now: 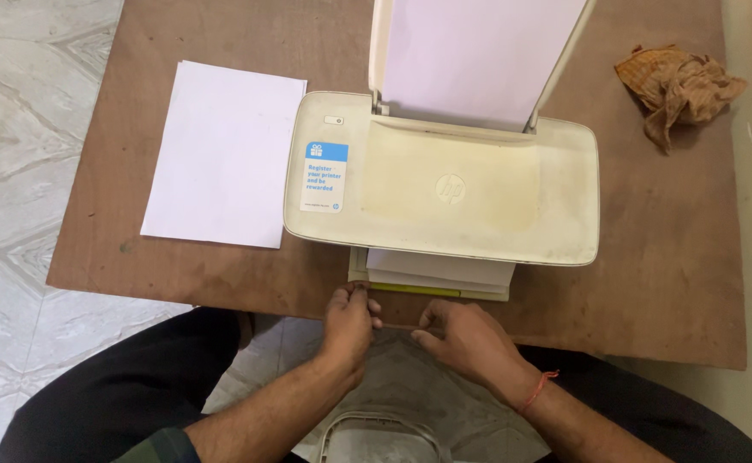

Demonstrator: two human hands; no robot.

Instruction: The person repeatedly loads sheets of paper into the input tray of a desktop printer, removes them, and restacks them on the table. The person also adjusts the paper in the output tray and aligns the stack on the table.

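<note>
Your left hand (pixel 348 319) is sitting at the 6 o'clock edge of the table (pixel 676 283), with the fingers curled narrow and pinching the left corner of the output tray (pixel 432 290), which is sticking out from under the cream printer (pixel 441 187). Your right hand (pixel 466 336) is lying just beside it, toward 4 o'clock, half closed and holding nothing; its fingertips are resting near the table edge, under the tray's middle.

White sheets (pixel 440 267) are lying in the tray, at 6 o'clock of the printer body. I am judging that you are handling this tray, so it is good to be gripping both front corners evenly and moving it straight along the 12-to-6 line, because a 1-sided pull may be twisting it. It helps to be keeping the thumb off the sheets, so they are not sliding out.

A stack of blank paper (pixel 226 154) is lying at 9 o'clock of the printer, and a crumpled brown cloth (pixel 678 87) at 2 o'clock.
</note>
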